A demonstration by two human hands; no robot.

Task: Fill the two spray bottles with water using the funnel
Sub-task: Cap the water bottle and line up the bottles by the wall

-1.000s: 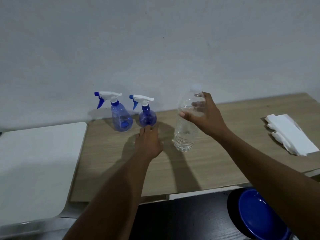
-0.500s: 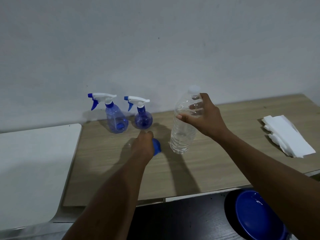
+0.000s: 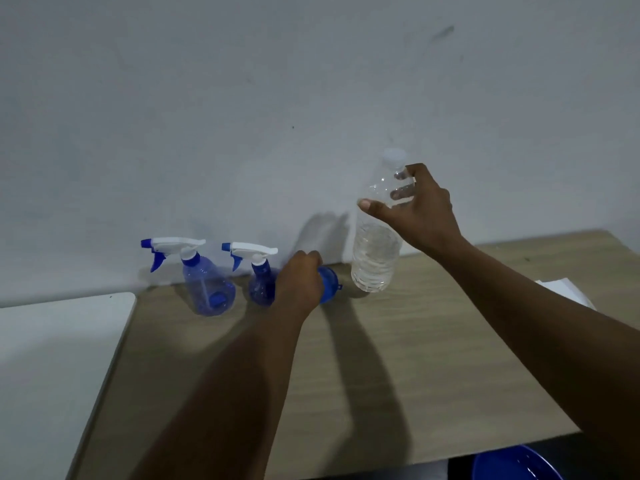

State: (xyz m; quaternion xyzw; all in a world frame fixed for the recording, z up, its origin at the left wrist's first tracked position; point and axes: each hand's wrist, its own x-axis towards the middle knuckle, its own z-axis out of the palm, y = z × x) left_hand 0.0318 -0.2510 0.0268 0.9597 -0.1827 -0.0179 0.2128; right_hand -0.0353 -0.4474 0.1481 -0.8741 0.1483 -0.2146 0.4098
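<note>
Two blue spray bottles with white trigger heads stand by the wall: the larger one (image 3: 207, 289) on the left, the smaller round one (image 3: 261, 289) just right of it, partly behind my left hand. My left hand (image 3: 299, 282) is closed around a blue funnel (image 3: 329, 284), lifted just off the wooden table (image 3: 398, 358). My right hand (image 3: 420, 216) grips the upper part of a clear water bottle (image 3: 375, 251) with a white cap, which holds water and seems raised above the table.
A white surface (image 3: 52, 368) adjoins the table on the left. White folded paper (image 3: 568, 292) peeks out behind my right forearm. A blue bowl (image 3: 512, 465) sits below the table's front edge at the lower right. The wall rises directly behind the bottles.
My left hand has picked up the blue funnel and raised it beside the small spray bottle. My right hand has lifted the water bottle higher.
</note>
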